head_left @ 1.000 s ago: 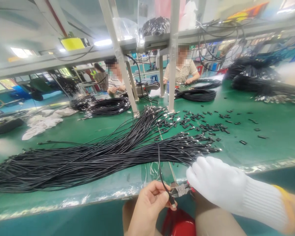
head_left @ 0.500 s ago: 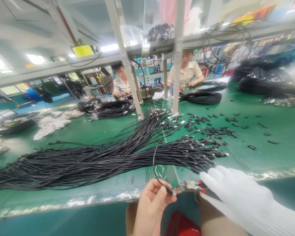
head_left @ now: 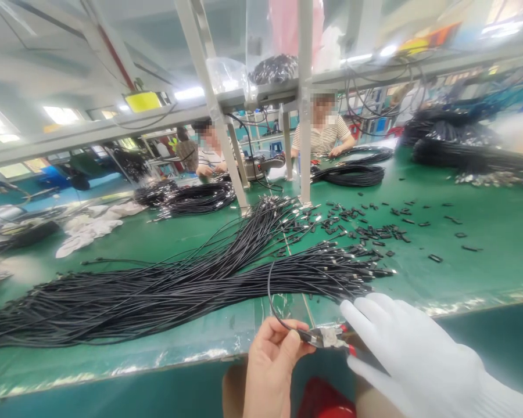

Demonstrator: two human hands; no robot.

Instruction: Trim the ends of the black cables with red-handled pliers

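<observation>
My bare left hand (head_left: 273, 361) pinches one black cable (head_left: 271, 293) close to its connector end, between thumb and fingers. The rest of that cable curves up toward a large bundle of black cables (head_left: 192, 293) on the table. In a white glove, my right hand (head_left: 418, 348) is closed around pliers (head_left: 331, 337) with red on their handles. The plier jaws are at the connector end, just right of my left fingertips. How firmly they grip it, I cannot tell. The glove hides most of the handles.
Small black pieces (head_left: 375, 233) lie scattered across the green table (head_left: 475, 278). Coiled cables (head_left: 353, 176) and white cloths (head_left: 89, 229) are farther back. Shelf posts (head_left: 305, 116) rise from the table. Two people in striped shirts (head_left: 323, 134) sit opposite. Something red (head_left: 325, 400) is below the edge.
The pliers have moved left and now meet the connector end in my left hand; before, there was a gap. The whole view has shifted slightly.
</observation>
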